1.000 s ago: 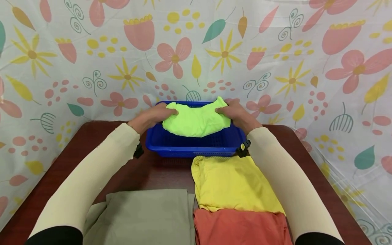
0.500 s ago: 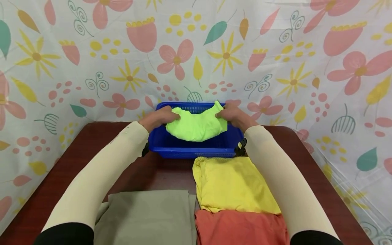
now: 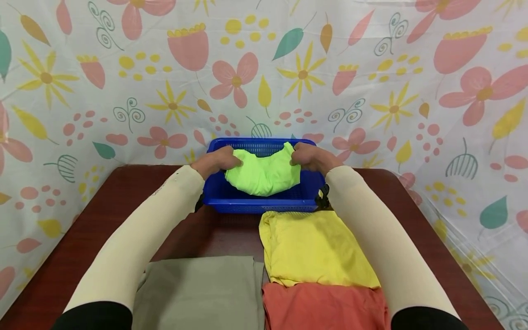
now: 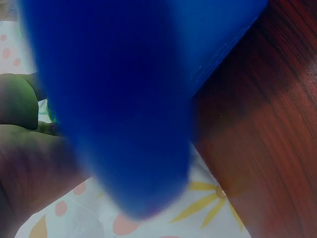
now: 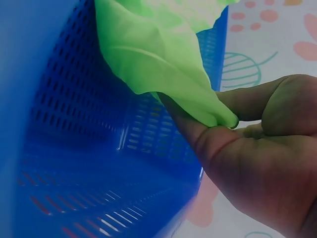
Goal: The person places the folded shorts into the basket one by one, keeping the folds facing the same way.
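A neon green folded cloth (image 3: 264,174) hangs between both hands over a blue plastic basket (image 3: 260,206), its middle sagging below the grips. The left hand (image 3: 217,160) pinches its left end; the right hand (image 3: 311,156) pinches its right end. In the right wrist view, the thumb and fingers of the right hand (image 5: 257,144) hold a corner of the cloth (image 5: 153,54) beside the perforated basket wall (image 5: 64,89). The blurred blue basket rim (image 4: 119,109) covers most of the left wrist view, partly hiding the left hand (image 4: 29,148).
A folded yellow cloth (image 3: 317,247) lies right in front of the basket, with a folded red cloth (image 3: 326,305) nearer. A folded grey-green cloth (image 3: 202,293) lies at the front left. Behind the dark wooden table (image 3: 123,197) hangs a flower-patterned curtain (image 3: 264,68).
Both hands have lowered the green cloth a little further toward the inside of the basket and come slightly closer together. The basket and the other cloths stay in place.
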Motion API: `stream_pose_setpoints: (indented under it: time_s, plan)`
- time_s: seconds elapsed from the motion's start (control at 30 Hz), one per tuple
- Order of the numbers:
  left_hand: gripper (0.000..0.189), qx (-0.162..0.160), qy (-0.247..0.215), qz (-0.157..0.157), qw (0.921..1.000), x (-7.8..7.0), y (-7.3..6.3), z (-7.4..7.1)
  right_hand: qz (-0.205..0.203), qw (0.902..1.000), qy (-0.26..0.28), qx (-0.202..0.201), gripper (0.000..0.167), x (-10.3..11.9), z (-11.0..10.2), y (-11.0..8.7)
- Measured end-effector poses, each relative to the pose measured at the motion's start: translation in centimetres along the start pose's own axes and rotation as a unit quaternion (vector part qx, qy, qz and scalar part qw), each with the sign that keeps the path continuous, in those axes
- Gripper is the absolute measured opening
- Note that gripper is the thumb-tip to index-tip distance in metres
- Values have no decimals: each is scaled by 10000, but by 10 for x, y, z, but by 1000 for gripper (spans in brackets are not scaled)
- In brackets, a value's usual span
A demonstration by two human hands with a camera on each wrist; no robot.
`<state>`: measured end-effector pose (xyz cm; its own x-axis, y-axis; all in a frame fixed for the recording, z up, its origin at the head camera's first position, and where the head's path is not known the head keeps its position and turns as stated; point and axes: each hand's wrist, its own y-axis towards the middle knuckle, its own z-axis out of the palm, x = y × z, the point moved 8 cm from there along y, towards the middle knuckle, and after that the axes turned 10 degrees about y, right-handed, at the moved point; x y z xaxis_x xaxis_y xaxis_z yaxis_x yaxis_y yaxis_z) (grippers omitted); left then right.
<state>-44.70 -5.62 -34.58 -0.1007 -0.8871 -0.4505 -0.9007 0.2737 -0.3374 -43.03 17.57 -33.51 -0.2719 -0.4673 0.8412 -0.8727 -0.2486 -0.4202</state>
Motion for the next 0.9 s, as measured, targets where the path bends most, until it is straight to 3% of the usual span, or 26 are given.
stream_pose_setpoints:
  time_s: [0.23,0.37,0.67,0.9]
  plan:
    - [69,30,156,25,9999,1,-1,1,53,9997,-237,105,74,-1,0,2]
    - [66,17,165,46,9999,4,0,3,166,9996,-83,190,78,-4,2,4]
    - [64,135,33,35,9999,5,-1,6,247,9973,-646,245,90,-10,-1,-1]
    - [63,232,-175,142,9995,5,-7,4,312,9972,-588,338,90,-13,0,-2]
